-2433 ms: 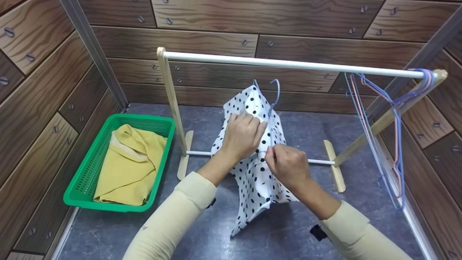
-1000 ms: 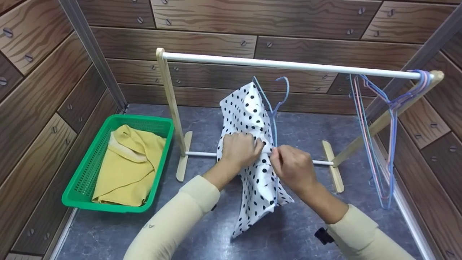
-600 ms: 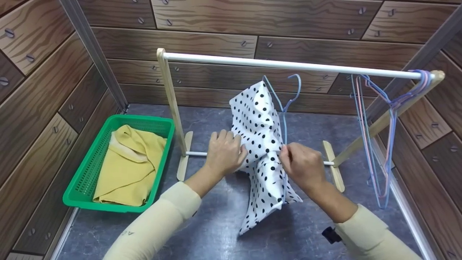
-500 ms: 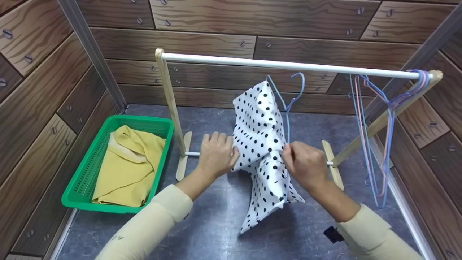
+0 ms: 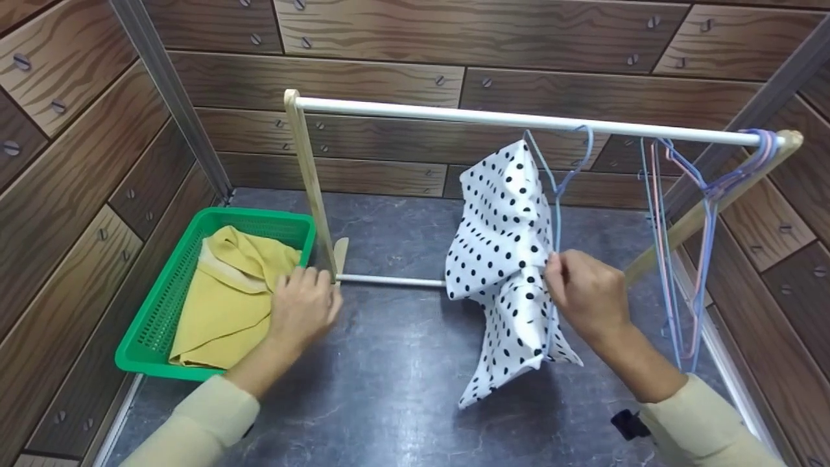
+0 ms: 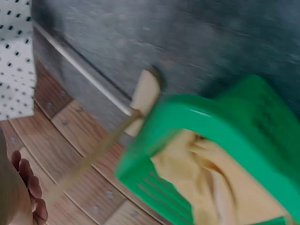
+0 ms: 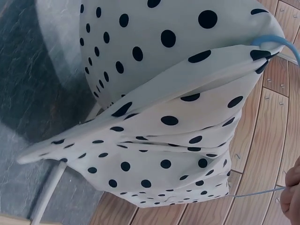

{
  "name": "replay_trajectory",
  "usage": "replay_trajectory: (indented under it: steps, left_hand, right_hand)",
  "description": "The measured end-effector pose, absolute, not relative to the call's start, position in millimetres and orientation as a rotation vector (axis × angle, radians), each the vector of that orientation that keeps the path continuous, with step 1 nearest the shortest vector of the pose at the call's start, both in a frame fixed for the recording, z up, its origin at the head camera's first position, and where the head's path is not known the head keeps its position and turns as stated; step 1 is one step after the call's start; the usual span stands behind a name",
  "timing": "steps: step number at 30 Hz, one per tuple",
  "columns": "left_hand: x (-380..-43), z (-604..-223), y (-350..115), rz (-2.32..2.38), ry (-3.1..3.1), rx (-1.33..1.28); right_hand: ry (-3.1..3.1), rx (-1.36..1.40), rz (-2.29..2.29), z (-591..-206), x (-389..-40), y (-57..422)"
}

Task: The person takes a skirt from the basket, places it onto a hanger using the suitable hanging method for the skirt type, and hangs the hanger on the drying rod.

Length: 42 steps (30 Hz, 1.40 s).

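In the head view my right hand (image 5: pixel 587 292) grips a blue clothes hanger (image 5: pixel 559 220) that carries a white garment with black dots (image 5: pixel 496 250). The right wrist view shows the fingertips (image 7: pixel 291 187) pinching the hanger's thin blue wire beside the bunched dotted cloth. The hanger's hook overlaps the rack's white rail; whether it touches cannot be told. My left hand (image 5: pixel 303 305) holds nothing, its fingers loosely bent, by the right side of a green basket (image 5: pixel 165 370). Inside the basket lies a folded yellow garment (image 5: pixel 224 311).
A small clothes rack has a white top rail (image 5: pixel 421 111) and wooden side posts (image 5: pixel 305 162). Several blue and pink hangers (image 5: pixel 710 194) hang at its right end. Wood-patterned walls enclose the grey floor (image 5: pixel 382 370) on the left, back and right.
My left hand has let go of the dotted garment and moved left to the basket. My right hand has carried the hanger and garment rightward, bringing the hook up to the rail.
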<state>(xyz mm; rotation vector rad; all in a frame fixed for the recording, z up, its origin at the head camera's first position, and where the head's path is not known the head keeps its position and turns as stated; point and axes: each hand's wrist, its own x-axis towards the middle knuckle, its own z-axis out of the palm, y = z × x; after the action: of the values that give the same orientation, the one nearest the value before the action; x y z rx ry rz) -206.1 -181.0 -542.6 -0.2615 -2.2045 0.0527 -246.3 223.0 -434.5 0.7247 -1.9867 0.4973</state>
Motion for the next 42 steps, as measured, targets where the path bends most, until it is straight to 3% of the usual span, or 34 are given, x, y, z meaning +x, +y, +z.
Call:
replay_trajectory:
  steps: [16, 30, 42]
  left_hand:
    - [-160.4, -581.4, -250.8, 0.131, -2.277, -0.207]
    - [-148.5, -602.2, -269.7, 0.055, -2.549, -0.15]
    - [-153.5, -611.2, -274.0, -0.19, -2.777, -0.304]
  right_hand:
    - [-2.013, 0.617, 0.418, -417.5, -251.7, 281.2]
    - [-2.161, 0.534, 0.19, -411.4, -263.9, 333.4]
    - [-2.173, 0.508, 0.135, -424.7, -267.0, 353.4]
